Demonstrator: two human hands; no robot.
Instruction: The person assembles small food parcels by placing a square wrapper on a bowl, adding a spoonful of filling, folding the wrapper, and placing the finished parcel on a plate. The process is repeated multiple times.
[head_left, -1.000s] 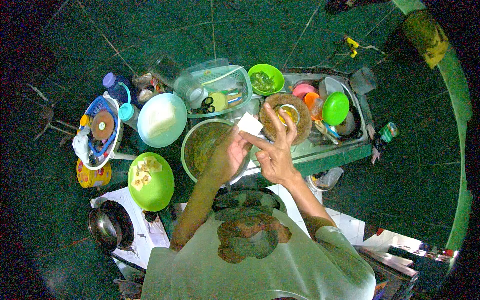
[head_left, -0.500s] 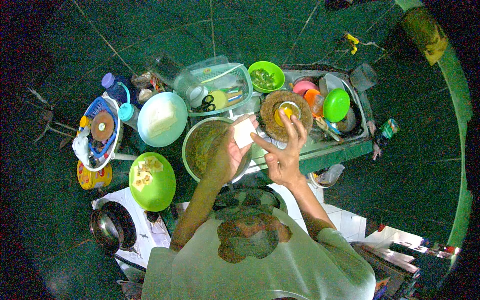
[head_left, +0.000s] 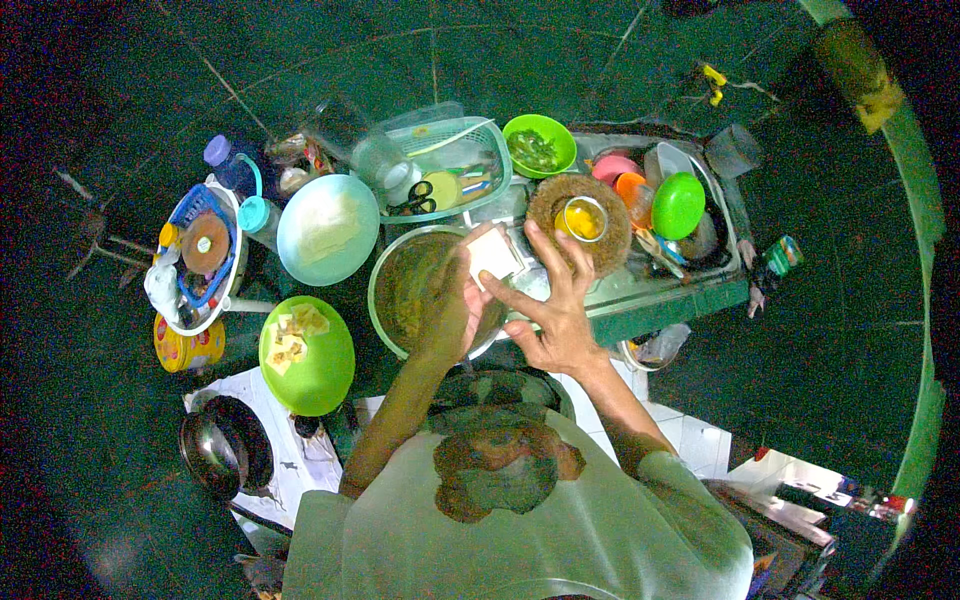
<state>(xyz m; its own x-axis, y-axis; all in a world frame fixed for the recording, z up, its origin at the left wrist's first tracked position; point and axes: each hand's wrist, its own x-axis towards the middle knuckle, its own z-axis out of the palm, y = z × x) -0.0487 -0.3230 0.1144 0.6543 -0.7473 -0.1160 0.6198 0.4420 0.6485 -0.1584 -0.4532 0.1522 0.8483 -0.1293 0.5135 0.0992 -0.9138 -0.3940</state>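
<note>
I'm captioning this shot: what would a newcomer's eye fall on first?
Probably the white square in the left hand, near the middle, with the right hand at its lower edge. Next, the green plate at left, bearing pale pieces, and the yellow-filled cup on the brown board, right of centre.

At your one o'clock, the metal sink counter (head_left: 645, 283) carries a round brown board (head_left: 549, 203); on it stands a small cup (head_left: 580, 218) with yellow contents. At the board's two to three o'clock, you have a pink dish (head_left: 614, 167), an orange cup (head_left: 630, 188) and a green bowl (head_left: 678, 206) grouped in the basin. At your nine o'clock, a white surface (head_left: 302, 468) carries a dark pan (head_left: 214, 455).
</note>
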